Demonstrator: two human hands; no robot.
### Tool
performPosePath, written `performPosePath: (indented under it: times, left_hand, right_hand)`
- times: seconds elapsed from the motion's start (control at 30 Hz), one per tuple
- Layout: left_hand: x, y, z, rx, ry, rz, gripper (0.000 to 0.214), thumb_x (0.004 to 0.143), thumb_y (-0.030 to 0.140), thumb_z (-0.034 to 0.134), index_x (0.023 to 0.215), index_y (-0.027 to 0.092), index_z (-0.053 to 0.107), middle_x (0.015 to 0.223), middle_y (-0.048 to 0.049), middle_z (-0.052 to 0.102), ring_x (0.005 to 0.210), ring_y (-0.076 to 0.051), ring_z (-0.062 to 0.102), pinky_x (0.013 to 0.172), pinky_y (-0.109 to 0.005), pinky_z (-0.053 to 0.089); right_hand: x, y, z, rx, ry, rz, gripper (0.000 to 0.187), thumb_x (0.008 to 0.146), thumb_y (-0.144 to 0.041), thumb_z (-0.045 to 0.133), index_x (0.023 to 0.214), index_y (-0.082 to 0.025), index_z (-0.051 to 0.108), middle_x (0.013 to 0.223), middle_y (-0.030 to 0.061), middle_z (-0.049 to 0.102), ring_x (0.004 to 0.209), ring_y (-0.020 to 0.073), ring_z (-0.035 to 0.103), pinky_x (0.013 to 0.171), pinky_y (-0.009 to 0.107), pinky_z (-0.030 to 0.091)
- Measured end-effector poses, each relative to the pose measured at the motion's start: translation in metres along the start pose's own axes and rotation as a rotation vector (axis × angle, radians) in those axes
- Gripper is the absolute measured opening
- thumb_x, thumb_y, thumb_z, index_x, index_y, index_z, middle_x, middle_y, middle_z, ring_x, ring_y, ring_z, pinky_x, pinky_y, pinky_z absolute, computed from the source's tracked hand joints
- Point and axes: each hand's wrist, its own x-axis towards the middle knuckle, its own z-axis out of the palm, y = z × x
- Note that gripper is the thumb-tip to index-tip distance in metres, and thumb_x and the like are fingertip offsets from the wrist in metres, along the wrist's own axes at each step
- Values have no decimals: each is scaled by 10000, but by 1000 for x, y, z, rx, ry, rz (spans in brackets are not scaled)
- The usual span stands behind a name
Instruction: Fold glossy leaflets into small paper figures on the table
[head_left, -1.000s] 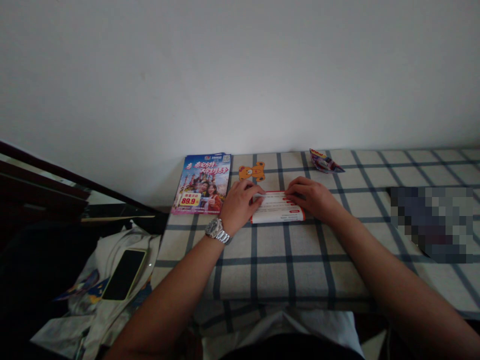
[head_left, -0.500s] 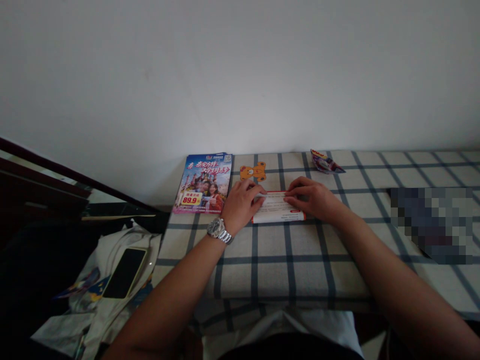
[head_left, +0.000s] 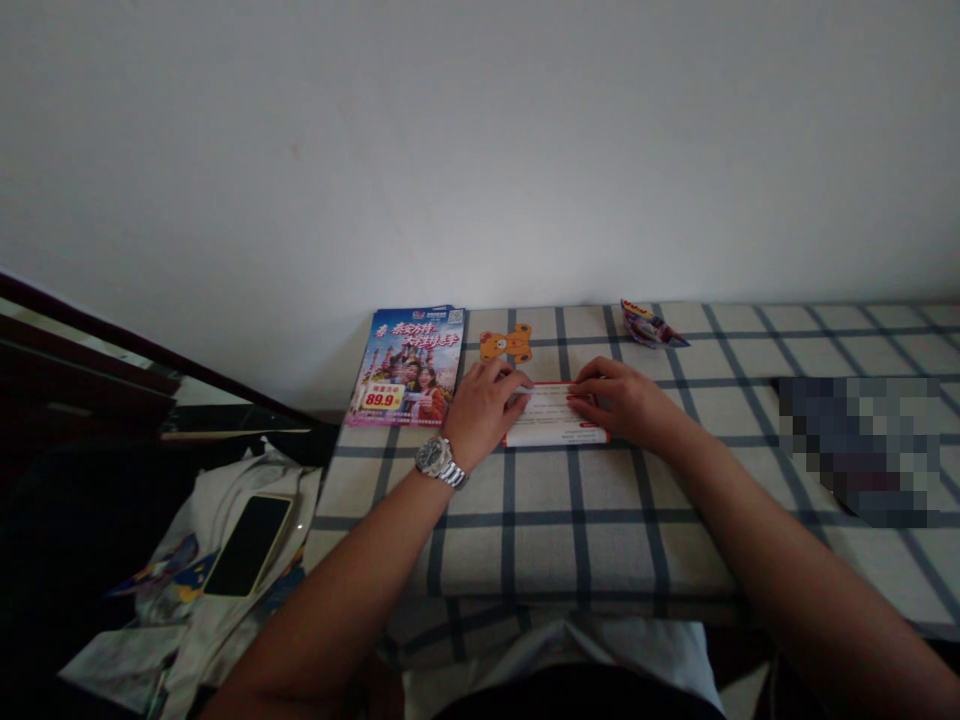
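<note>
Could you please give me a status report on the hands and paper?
Left hand, right hand on printed paper; paper on checked tablecloth; flyer stack to left, not blocking.

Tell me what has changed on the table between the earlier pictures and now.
Only slightly: the right hand has shifted a little toward the person on the red-edged paper, covering more of its print. Neither hand has let go. The left hand, leaflets, orange bear and crumpled colourful piece stay as they were.

Location type: apparently a room in a home. Indicators: a counter (head_left: 541, 555) covered with checked cloth (head_left: 739, 350), a cartoon bear (head_left: 495, 346) on it, a plain wall (head_left: 480, 150) directly behind.
</note>
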Motion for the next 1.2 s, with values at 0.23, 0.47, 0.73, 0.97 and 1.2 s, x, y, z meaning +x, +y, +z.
performPosePath:
  times: [0.23, 0.47, 0.73, 0.97, 1.2]
  left_hand:
    - [3, 0, 0, -38, -46, 140, 171, 1011, 146, 622, 1087, 223, 754, 1167, -52, 678, 1133, -243, 599, 1034, -433, 534]
    - [4, -4, -5, -31, -141, 189, 226, 1035, 144, 569, 1171, 205, 740, 1228, -52, 703, 1146, -229, 642, 1029, -406, 565]
    - [2, 0, -18, -76, -179, 168, 234, 1037, 267, 573, 1192, 210, 738, 1211, -56, 702, 1137, -250, 651, 1015, -439, 562]
    - [-1, 7, -19, -46, -176, 161, 272, 1028, 414, 618, 1192, 208, 689, 1193, -73, 670, 1103, -264, 634, 991, -448, 547]
    - [-5, 11, -17, 47, -171, 179, 338, 1005, 442, 652, 1237, 196, 637, 1201, -79, 639, 1106, -282, 604, 1014, -470, 521]
  right_hand:
    - [-1, -4, -2, -77, -20, -24, 162, 956, -305, 729, 1073, -222, 805, 1069, 91, 714, 940, 265, 694, 864, 430, 581]
    - [-1, -5, -3, -79, -37, -25, 184, 981, -316, 694, 1087, -208, 799, 1088, 103, 717, 966, 275, 689, 884, 451, 581]
    - [0, -8, -5, -49, -46, -23, 229, 1016, -361, 641, 1045, -203, 804, 1074, 110, 709, 952, 266, 683, 885, 453, 578]
    - [-2, -11, -10, -5, -62, -8, 282, 955, -441, 725, 1109, -212, 786, 1095, 107, 694, 975, 276, 686, 909, 462, 576]
    - [-4, -14, -11, -46, -68, -8, 386, 881, -480, 806, 1139, -201, 742, 1118, 119, 667, 996, 295, 664, 926, 478, 577]
